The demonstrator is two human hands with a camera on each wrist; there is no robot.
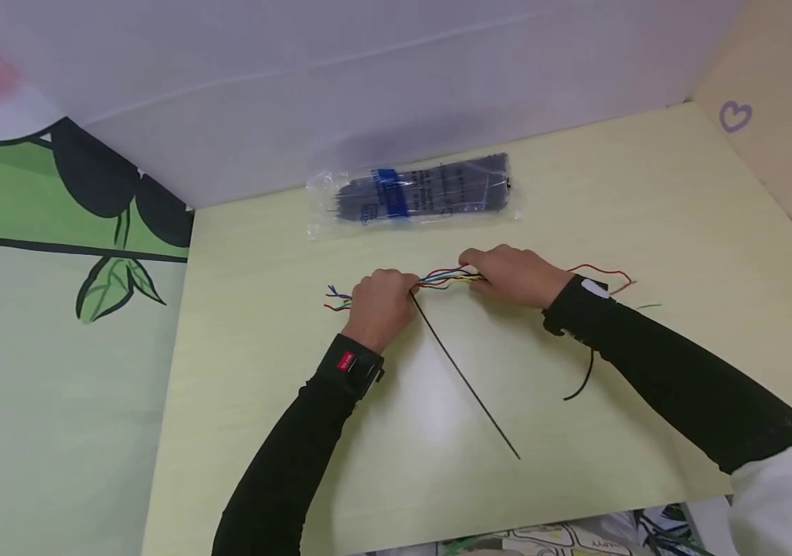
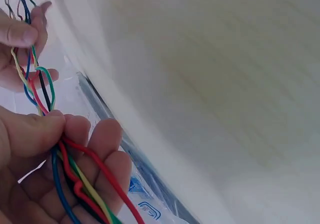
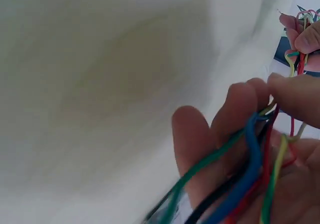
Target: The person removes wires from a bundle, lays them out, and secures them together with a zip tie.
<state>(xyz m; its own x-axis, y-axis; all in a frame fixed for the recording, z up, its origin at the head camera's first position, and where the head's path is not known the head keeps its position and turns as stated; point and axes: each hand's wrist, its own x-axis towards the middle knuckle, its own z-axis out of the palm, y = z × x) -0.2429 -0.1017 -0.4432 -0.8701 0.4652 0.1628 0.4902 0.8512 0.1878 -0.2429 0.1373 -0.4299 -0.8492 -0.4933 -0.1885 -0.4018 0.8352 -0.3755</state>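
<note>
A bundle of thin coloured wires [image 1: 446, 276], red, blue, green, yellow and black, stretches between my two hands over the table. My left hand [image 1: 383, 305] pinches it between thumb and fingers, and short wire ends stick out to its left. Farther right, my right hand [image 1: 517, 276] grips the same bundle; in the right wrist view the wires [image 3: 254, 149] run loosely across its palm. A thin black strip like a cable tie [image 1: 465, 378] slants from beside the left hand towards the front of the table. Whether the left fingers hold its upper end is hidden.
Against the back wall lies a clear plastic bag [image 1: 430, 189] of dark, thin strips with a blue label. A red wire [image 1: 607, 271] loops past the right wrist, and a black wire end [image 1: 583, 378] hangs below that forearm. Printed items [image 1: 562, 537] show beyond the table's front edge.
</note>
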